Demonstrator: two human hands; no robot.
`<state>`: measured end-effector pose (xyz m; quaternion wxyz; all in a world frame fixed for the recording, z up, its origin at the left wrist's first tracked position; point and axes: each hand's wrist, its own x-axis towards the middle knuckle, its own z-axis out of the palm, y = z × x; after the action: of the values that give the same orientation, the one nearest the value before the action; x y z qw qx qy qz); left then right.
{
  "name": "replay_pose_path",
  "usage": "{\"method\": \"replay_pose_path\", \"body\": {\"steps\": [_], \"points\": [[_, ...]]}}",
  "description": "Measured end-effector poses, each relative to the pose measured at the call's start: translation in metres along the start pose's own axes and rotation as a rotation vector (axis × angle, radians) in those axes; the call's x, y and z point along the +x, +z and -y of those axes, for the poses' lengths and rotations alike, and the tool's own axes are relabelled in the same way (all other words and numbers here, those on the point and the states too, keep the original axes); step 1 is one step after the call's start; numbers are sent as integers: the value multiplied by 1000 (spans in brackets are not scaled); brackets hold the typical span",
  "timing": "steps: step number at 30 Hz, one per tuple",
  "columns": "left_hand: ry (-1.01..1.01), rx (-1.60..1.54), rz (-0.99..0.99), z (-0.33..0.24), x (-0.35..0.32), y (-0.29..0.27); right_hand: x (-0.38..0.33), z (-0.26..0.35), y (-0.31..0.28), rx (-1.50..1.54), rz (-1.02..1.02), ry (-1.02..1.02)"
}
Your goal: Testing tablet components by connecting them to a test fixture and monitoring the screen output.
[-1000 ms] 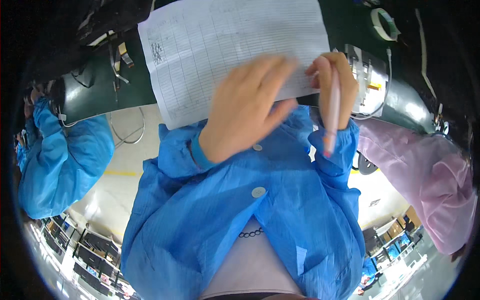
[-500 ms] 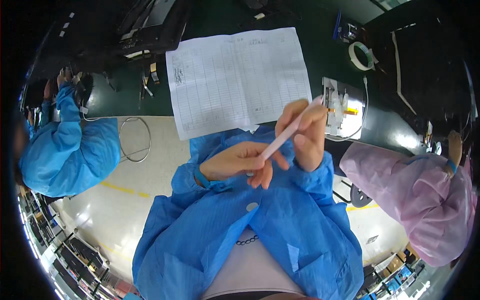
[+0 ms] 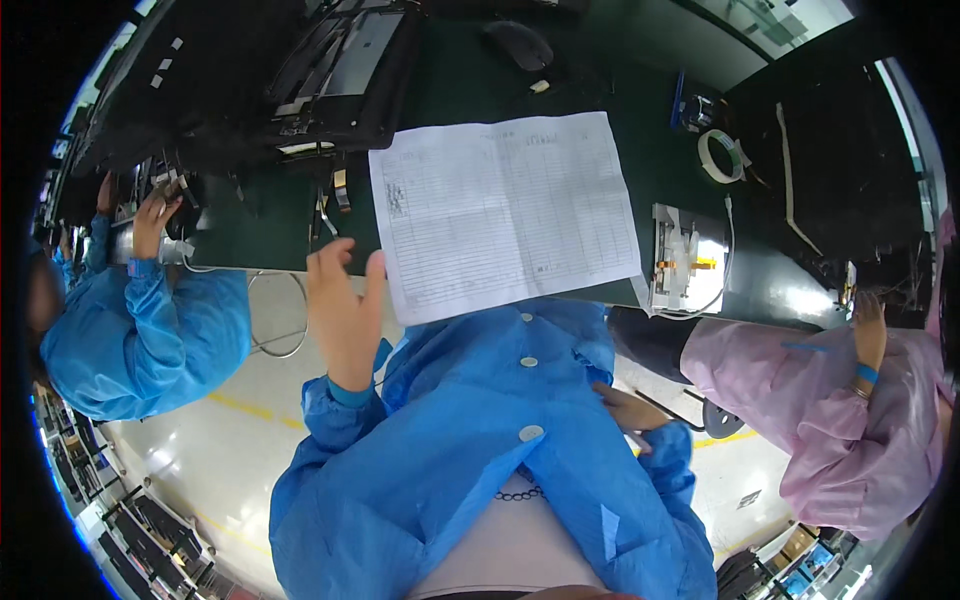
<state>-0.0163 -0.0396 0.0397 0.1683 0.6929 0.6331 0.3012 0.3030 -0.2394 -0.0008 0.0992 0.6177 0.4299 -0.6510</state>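
Note:
My left hand (image 3: 345, 315) is raised off the table edge with its fingers apart and nothing in it. It is just left of a large creased paper sheet (image 3: 510, 215) printed with a table grid. My right hand (image 3: 632, 409) is low at the right side of my blue coat, its fingertips partly hidden against the cloth. Under that hand shows the end of a slim pale pink pen-like stick (image 3: 640, 441); the rest of it is hidden.
Right of the sheet lies a small fixture (image 3: 688, 262) with an orange strip and a white cable (image 3: 730, 250). A tape roll (image 3: 720, 156) and a mouse (image 3: 520, 45) are farther back. Black equipment (image 3: 350, 80) stands back left. People in blue (image 3: 150, 340) and pink (image 3: 800, 400) sit alongside.
My hands have parted: the left moved left and up to the sheet's edge, the right dropped to my coat's right side. The pink stick left the space between them. The view has shifted.

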Motion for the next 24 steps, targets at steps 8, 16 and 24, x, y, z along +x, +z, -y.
{"method": "replay_pose_path", "body": {"steps": [8, 16, 24], "points": [[-215, -464, 202, -7, 15, 37, 137, 7, 7, 81, -493, 105], [-155, -512, 311, -7, 25, 34, 146, 6, 6, 96, -521, 110], [374, -756, 477, -57, 53, -4, 133, 1, 0, 58, -507, 103]]}}
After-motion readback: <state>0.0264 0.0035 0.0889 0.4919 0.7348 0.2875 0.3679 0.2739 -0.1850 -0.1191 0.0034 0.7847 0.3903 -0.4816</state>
